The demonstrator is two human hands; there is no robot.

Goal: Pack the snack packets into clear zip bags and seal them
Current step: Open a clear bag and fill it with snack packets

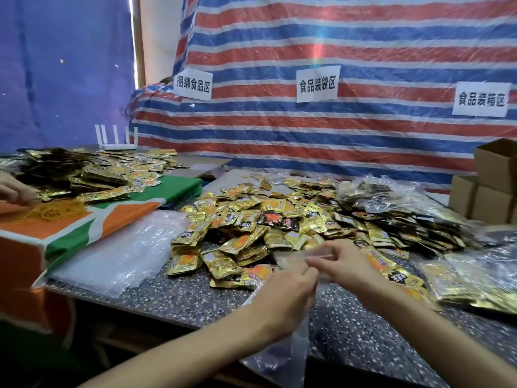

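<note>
A big heap of gold snack packets (251, 222) covers the middle of the speckled table (179, 298). Just in front of it, my left hand (285, 298) and my right hand (344, 264) both pinch the top edge of one empty clear zip bag (296, 348). The bag hangs down between my hands over the table's front edge. Its mouth is blurred, so I cannot tell if it is parted. A stack of empty clear bags (120, 256) lies at the left of the heap. Filled clear bags (472, 281) lie at the right.
More filled bags (391, 197) pile up behind the heap. Brown cardboard boxes (486, 189) stand at the far right. On the left, a raised orange-and-green surface (92, 228) holds yellow rubber bands (56, 211) and more packets (92, 175); another person's hand (14, 191) works there.
</note>
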